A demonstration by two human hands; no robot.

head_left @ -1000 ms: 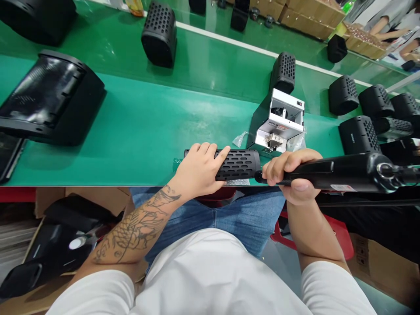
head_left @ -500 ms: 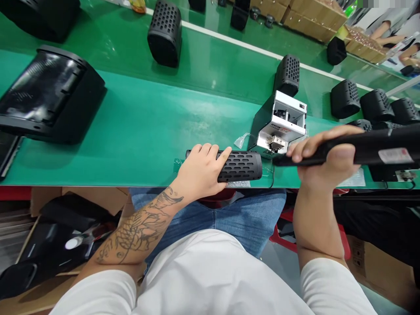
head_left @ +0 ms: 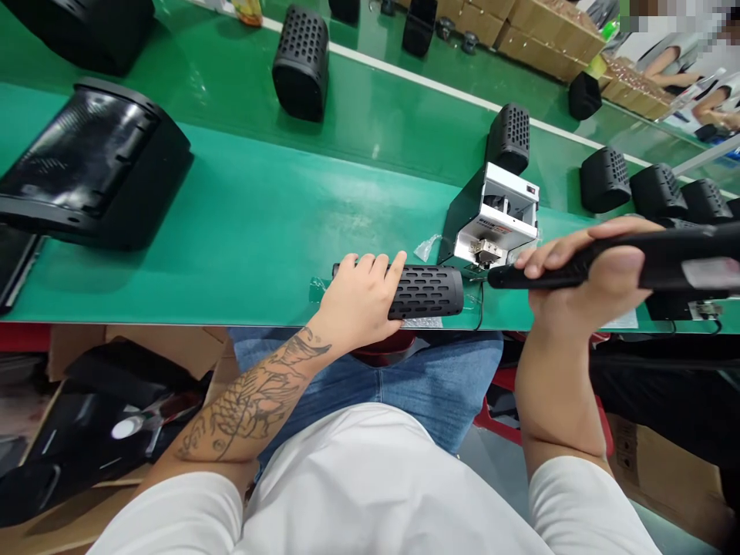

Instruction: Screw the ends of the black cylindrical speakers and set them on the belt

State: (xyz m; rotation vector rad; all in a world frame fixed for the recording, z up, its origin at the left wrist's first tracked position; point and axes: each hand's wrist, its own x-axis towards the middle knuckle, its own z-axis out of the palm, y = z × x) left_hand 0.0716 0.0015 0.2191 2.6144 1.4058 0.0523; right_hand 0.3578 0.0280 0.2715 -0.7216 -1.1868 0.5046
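My left hand wraps over a black perforated cylinder lying on its side at the near edge of the green bench. My right hand grips a long black electric screwdriver, held level, its tip just right of the cylinder's end and in front of a small white screw feeder box.
Several black perforated housings stand on the belt, more at the right. A large black casing lies at the left. Cardboard boxes line the far side, where another person's arms show. A box of black parts sits below left.
My right hand lifted the screwdriver off the cylinder's end and swung it up and right, then brought its tip back near the white feeder. My left hand stayed on the cylinder.
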